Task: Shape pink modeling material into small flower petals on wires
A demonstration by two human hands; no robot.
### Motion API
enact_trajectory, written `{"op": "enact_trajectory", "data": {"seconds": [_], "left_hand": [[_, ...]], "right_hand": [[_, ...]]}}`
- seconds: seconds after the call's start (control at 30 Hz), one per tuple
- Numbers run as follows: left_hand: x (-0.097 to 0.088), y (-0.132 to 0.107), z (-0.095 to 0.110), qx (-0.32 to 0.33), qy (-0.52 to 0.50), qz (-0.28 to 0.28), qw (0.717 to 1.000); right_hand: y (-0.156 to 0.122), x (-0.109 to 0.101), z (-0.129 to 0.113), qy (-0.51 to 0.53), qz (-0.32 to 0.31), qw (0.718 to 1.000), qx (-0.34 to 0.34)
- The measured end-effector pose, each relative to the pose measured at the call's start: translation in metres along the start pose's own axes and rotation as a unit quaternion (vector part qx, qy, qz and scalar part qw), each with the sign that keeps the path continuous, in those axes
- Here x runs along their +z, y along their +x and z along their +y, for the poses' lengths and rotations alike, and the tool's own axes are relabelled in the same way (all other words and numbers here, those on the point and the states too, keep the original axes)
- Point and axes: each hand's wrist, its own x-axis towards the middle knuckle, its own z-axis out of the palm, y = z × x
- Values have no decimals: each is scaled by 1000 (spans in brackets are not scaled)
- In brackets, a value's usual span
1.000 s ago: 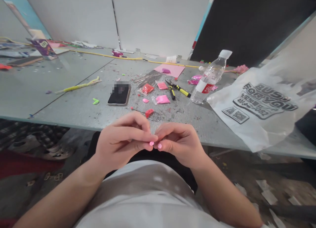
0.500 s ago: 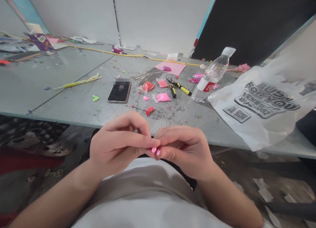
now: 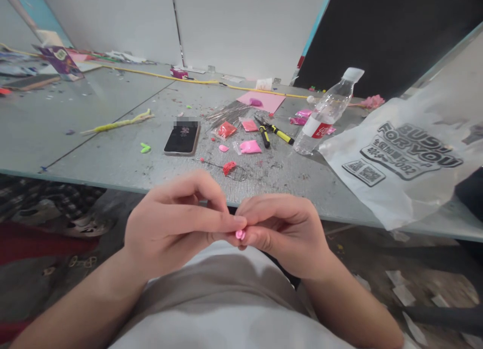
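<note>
A small piece of pink modelling clay (image 3: 240, 234) is pinched between both hands, over my lap at the table's near edge. My left hand (image 3: 181, 223) has its thumb and forefinger closed on the clay. From the other side, the thumb and fingertips of my right hand (image 3: 281, 230) press on it too, so the fingers of both hands touch. Much of the clay is hidden by the fingertips. On the table just beyond lie a red lump on a looped wire (image 3: 228, 168), a loose pink clay piece (image 3: 223, 148) and a small bag of pink clay (image 3: 250, 147).
A phone (image 3: 182, 139) lies left of the clay bags, with a red bag (image 3: 226, 130) nearby. Yellow-handled pliers (image 3: 281, 134), a water bottle (image 3: 324, 115) and a white plastic bag (image 3: 400, 162) are to the right. Thin wires (image 3: 230, 113) lie behind; a yellow-green twisted stem (image 3: 118, 124) lies left.
The two pink bits seen slightly apart between my fingertips now show together as one small lump. My left hand has shifted a little to the left; the view has tilted slightly.
</note>
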Motion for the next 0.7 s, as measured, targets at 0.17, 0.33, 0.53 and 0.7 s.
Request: {"op": "enact_trajectory", "data": {"seconds": [0.17, 0.33, 0.53, 0.7], "left_hand": [[-7, 3, 15, -12, 45, -41, 998], [-11, 6, 22, -8, 93, -68, 993], [-9, 7, 20, -12, 42, -69, 997], [-4, 6, 14, -21, -40, -60, 997]], "right_hand": [[-3, 2, -1, 13, 9, 1000, 20], [-4, 5, -2, 13, 14, 1000, 9], [-6, 11, -3, 30, 17, 999, 10], [-5, 13, -2, 27, 28, 999, 1]]}}
